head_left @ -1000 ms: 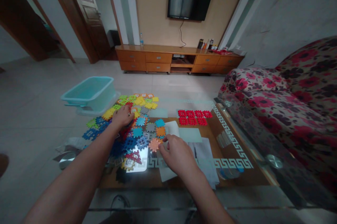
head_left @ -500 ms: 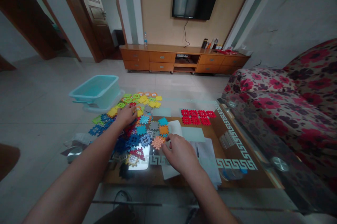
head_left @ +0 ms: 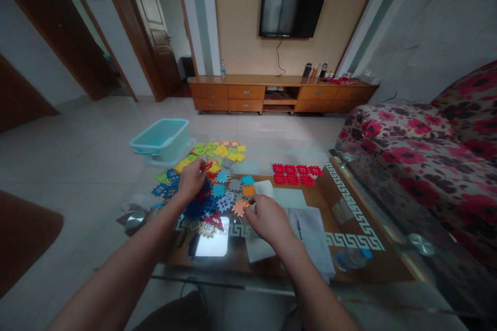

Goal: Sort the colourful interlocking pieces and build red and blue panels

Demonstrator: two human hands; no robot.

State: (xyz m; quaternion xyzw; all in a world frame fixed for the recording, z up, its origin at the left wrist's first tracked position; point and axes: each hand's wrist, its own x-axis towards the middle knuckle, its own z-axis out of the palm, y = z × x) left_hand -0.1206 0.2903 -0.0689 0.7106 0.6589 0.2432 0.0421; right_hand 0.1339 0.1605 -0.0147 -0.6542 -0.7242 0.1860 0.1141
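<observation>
My left hand [head_left: 193, 180] reaches over the pile of interlocking plastic tiles, its fingers pinched on a red tile [head_left: 208, 166]. Dark blue tiles [head_left: 199, 209] lie below that hand, and yellow tiles [head_left: 221, 151] lie beyond it. My right hand [head_left: 268, 217] hovers at the pile's right edge, with thumb and forefinger slightly apart and nothing visible between them. Just left of its fingertips lies a peach tile [head_left: 239, 207], with an orange tile [head_left: 248, 191] above. Farther right, red tiles [head_left: 292, 180] are laid out in two rows on the glass table.
A turquoise tub [head_left: 161, 140] stands beyond the pile at left. Papers [head_left: 306, 222] with a pen and a plastic bottle [head_left: 351, 258] show near the right forearm. A flowered sofa [head_left: 419, 160] flanks the table; a TV cabinet [head_left: 279, 94] stands at the wall.
The camera view has shifted, so the scene sits lower and farther right. My left hand has moved slightly, with red now showing at its fingertips. My right hand stays beside the peach tile.
</observation>
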